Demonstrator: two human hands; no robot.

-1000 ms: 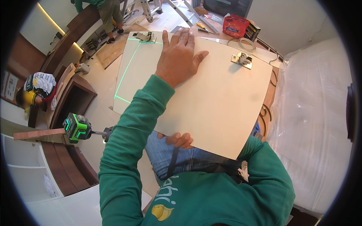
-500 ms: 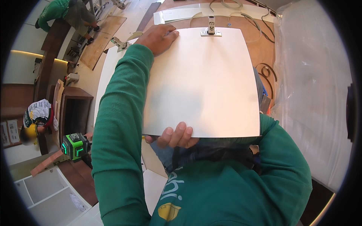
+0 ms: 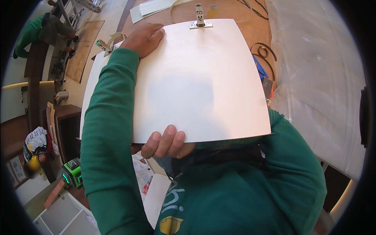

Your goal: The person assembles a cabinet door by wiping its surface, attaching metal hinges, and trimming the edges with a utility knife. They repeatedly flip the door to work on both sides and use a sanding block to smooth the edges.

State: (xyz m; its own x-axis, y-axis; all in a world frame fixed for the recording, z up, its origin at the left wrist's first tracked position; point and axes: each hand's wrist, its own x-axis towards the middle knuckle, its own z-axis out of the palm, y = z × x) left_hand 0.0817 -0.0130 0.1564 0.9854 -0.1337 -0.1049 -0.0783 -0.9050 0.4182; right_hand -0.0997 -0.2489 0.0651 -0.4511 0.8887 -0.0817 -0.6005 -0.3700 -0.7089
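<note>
white panel [image 3: 188, 86] held: left hand [image 3: 143, 40] curled over its edge, upper left of frame; right hand [image 3: 166, 143] clasping its edge, lower centre.

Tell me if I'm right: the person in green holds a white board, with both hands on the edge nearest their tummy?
Not quite: only the right hand is on the near edge. The head view shows the left hand at the far edge. The person in green does hold a white board.
</note>
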